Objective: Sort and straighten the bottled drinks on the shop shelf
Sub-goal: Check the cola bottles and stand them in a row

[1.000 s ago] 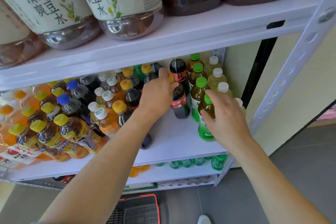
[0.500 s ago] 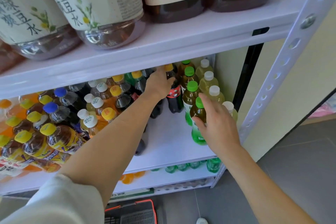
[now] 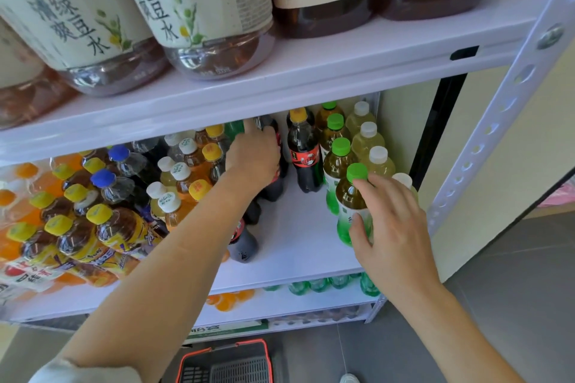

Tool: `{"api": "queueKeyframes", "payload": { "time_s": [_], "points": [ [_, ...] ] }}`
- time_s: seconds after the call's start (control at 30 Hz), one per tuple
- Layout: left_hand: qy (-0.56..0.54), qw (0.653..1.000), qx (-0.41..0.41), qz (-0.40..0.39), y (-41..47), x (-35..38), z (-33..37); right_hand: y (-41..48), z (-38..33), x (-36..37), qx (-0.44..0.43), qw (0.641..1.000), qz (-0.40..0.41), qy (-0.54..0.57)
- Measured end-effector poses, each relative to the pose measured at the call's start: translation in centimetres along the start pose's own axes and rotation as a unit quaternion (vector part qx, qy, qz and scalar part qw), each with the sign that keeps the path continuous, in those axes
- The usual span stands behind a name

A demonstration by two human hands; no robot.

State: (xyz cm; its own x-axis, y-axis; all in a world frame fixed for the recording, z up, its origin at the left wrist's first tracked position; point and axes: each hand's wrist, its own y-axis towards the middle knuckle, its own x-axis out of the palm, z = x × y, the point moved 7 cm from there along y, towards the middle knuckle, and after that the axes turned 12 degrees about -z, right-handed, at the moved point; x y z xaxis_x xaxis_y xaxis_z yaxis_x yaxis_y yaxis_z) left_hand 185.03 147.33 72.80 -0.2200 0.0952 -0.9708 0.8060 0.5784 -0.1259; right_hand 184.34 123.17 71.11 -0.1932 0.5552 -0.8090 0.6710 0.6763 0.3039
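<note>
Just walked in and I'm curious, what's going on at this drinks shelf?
A person is tidying bottles on the middle shelf. Their left grip reaches to the back and curls over a dark cola bottle beside the packed rows. Their right grip holds the front green-capped tea bottle, thumb on its label. Another cola bottle stands alone between the two, with bare shelf in front.

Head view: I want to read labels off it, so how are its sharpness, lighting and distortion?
Head view: bright, even light; left hand gripping a cola bottle and right hand gripping a tea bottle are sharp. Head view: glare on the clear bases of the big bottles; orange bottles at the left edge look washed out, soft. Head view: wide-angle bending tilts the upright.
</note>
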Motion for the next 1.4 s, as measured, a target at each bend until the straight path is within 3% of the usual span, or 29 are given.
{"api": "queueKeyframes", "payload": {
  "time_s": [0.1, 0.23, 0.33, 0.43, 0.5, 0.53, 0.6, 0.63, 0.67, 0.7, 0.8, 1.03, 1.23, 1.4],
  "points": [
    [0.008, 0.998, 0.069, 0.009, -3.2, 1.5, 2.1, -1.4, -0.4, 0.0, -0.037, 0.998, 0.012, 0.049],
    [0.002, 0.992, 0.115, 0.051, -7.6, 2.0, 2.4, -3.3, 0.2, 2.9, -0.020, 0.991, -0.076, 0.107],
    [-0.110, 0.971, 0.132, 0.167, -10.8, -0.6, -0.6, -4.3, 0.8, 6.5, 0.043, 0.977, -0.163, 0.131],
    [-0.289, 0.924, 0.127, 0.217, -14.4, -2.0, -3.7, -5.0, 1.3, 9.9, 0.136, 0.928, -0.267, 0.223],
    [-0.373, 0.892, 0.131, 0.219, -16.9, -2.3, -4.8, -5.8, 1.2, 11.2, 0.205, 0.851, -0.305, 0.375],
    [-0.413, 0.874, 0.134, 0.218, -18.0, -2.5, -5.4, -6.4, 1.0, 11.7, 0.244, 0.779, -0.328, 0.476],
    [-0.497, 0.831, 0.131, 0.213, -19.6, -2.6, -6.7, -8.3, -0.4, 12.5, 0.290, 0.568, -0.393, 0.663],
    [-0.528, 0.811, 0.126, 0.217, -20.2, -2.7, -7.4, -9.0, -1.3, 12.2, 0.291, 0.484, -0.422, 0.709],
    [-0.545, 0.798, 0.122, 0.229, -20.6, -3.0, -8.1, -9.3, -2.3, 11.5, 0.264, 0.429, -0.451, 0.737],
    [-0.556, 0.787, 0.116, 0.242, -20.9, -3.2, -8.8, -9.3, -3.3, 10.8, 0.226, 0.404, -0.470, 0.752],
    [-0.598, 0.751, 0.085, 0.267, -21.2, -3.2, -10.8, -8.3, -5.0, 9.6, 0.183, 0.432, -0.451, 0.759],
    [-0.649, 0.729, 0.035, 0.217, -20.6, -0.7, -13.5, -6.2, -5.7, 7.4, 0.160, 0.578, -0.341, 0.724],
    [-0.706, 0.694, 0.013, 0.140, -19.5, 1.5, -13.5, -5.5, -6.2, 5.6, 0.107, 0.664, -0.284, 0.684],
    [-0.749, 0.651, -0.024, 0.124, -19.4, 2.5, -13.7, -5.1, -6.6, 4.7, 0.085, 0.708, -0.287, 0.640]
  ]
}}
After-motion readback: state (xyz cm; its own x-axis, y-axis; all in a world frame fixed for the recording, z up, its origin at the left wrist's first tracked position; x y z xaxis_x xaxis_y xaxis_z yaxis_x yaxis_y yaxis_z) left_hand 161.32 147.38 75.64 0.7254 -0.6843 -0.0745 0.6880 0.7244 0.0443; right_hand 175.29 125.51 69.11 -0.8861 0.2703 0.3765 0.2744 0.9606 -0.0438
